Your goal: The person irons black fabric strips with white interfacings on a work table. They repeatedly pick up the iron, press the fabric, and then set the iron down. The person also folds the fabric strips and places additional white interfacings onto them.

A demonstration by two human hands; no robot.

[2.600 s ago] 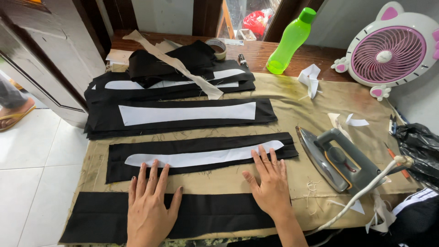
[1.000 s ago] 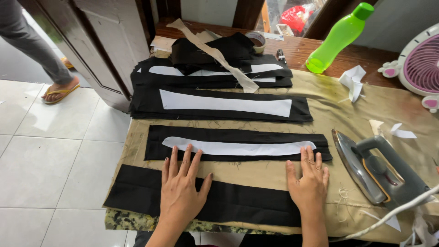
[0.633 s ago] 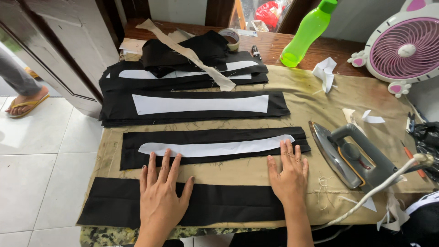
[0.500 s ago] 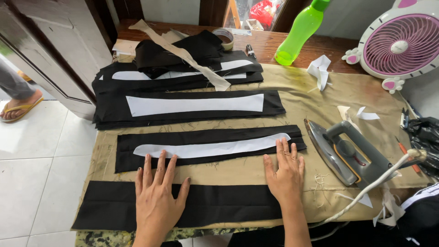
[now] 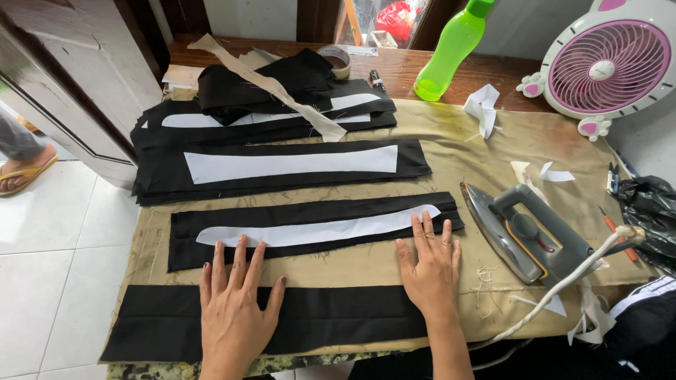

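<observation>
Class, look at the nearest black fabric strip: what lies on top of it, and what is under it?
Both hands, left and right, press flat on the black strip. Beneath it shows tan cloth; whatever the cloth covers is hidden.

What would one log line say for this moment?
left hand: flat on black strip | right hand: flat on strip's end | iron: resting to the right

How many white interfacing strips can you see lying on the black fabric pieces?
3: a curved strip by the hands, a wide strip behind it, a far strip partly covered. Others may be hidden.
</observation>
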